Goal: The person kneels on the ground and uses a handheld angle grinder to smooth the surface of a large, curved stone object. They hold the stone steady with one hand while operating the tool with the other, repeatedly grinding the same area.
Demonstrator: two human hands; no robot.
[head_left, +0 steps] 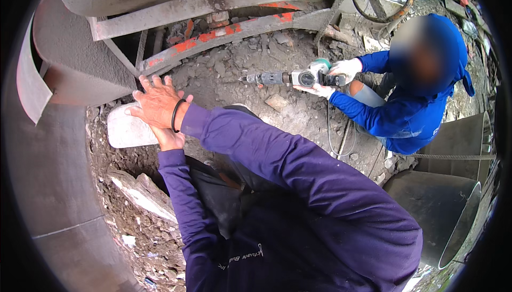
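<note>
My right hand (159, 102), with a black band at its wrist, is open, its fingers spread and thumb stretched out. It lies over my left hand (169, 137), whose fingers are mostly hidden beneath it. Beside both hands is a flat, pale, round-cornered slab (129, 129); whether the left hand grips its edge I cannot tell. Both my arms are in purple sleeves. To the right, a crouching person in blue (397, 111) holds a rotary hammer (273, 78) in white-gloved hands, its bit pointing left, toward my side.
A metal frame (229, 2) with worn red paint below spans the top. A dirt-coated metal box (77, 52) and a large curved metal surface (58, 185) stand at left. Rubble (240, 60) covers the ground. Wide pipes (426, 206) lie at right; a cable (332, 137) hangs nearby.
</note>
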